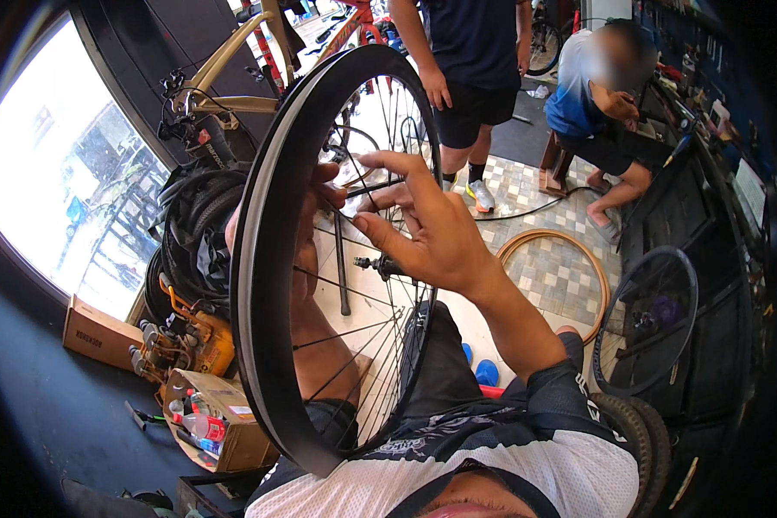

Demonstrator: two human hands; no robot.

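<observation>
The wheel [264, 259] stood upright over the wearer's lap [442, 354], probably so both hands could reach its spokes [345, 333]. The right hand [436, 233] curled among them; I couldn't tell whether it pinched one. The wheel's left edge partly hid the left hand [308, 216], its grip unclear. Beyond its upper right edge, a bystander [473, 52] crowded the tiled floor [548, 289].

Bright daylight, large window [69, 181] left, dark blue wall [17, 324] below. Floor [552, 285]: beige-gray patterned tiles, plain pale tiles [462, 324] nearer. Low wooden stool [554, 180] farther back. Dark tool-hung wall [721, 52] right.
</observation>
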